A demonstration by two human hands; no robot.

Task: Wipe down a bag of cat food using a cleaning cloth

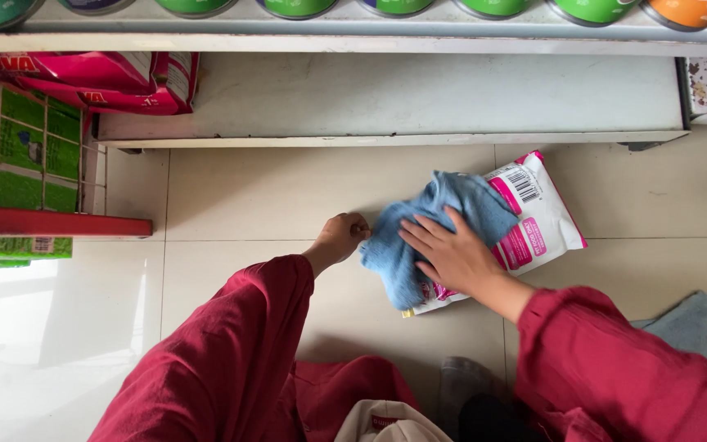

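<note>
I am looking straight down at a pale tiled floor (272, 192) in front of a low white shelf (386, 98). One white and pink packet (538, 217) lies flat on the tiles, just before the shelf's front edge, tilted so that its top corner points up and to the right. One blue cloth (439, 225) is draped over the packet's left half and spills off it onto the floor.

My right hand (456, 254) lies flat on the cloth, fingers spread and pressed down, so it grips nothing but pins the cloth against the packet. My left hand (341, 237) is curled into a loose fist at the cloth's left edge; it touches the fabric there, though I cannot tell whether it has pinched any of it. Both arms wear dark red sleeves (231, 352).

As for containers: the low shelf is bare across most of its width, with a stack of pink and red bags (116, 82) at its left end; I cannot count them surely. The shelf above carries a row of round tubs (296, 6), seen only by their lower rims: I make out eight, most green, the rightmost one orange. At the left stands a wire rack (42, 155) holding green packs. A second cloth, grey-blue (697, 327), lies on the floor at the lower right, well apart from the packet.
</note>
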